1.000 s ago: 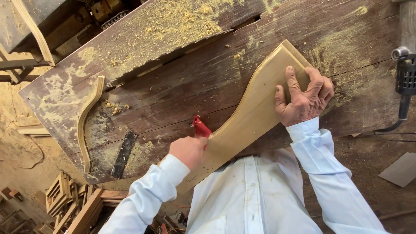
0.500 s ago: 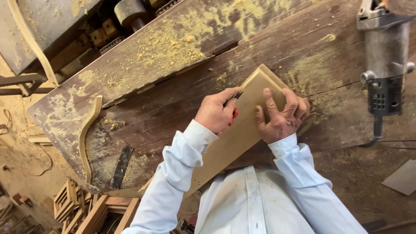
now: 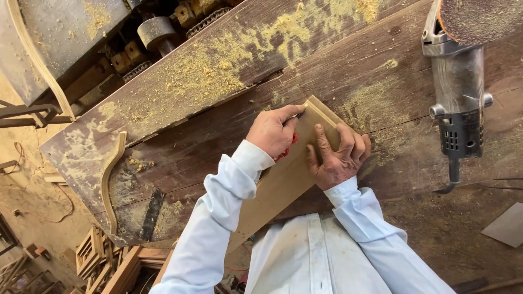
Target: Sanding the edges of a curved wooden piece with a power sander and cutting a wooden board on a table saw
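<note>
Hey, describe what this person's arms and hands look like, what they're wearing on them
Both arms are covered by long white shirt sleeves, loose and creased, ending in buttoned-style cuffs at the wrists. The left hand and right hand are bare: no gloves, and no rings or watch can be made out. The sleeves match the white shirt on the torso below.

worn wooden workbench (image 3: 229,141) dusted with sawdust | dirt floor (image 3: 32,201) at left | stacked wooden frames (image 3: 92,256) below
</note>
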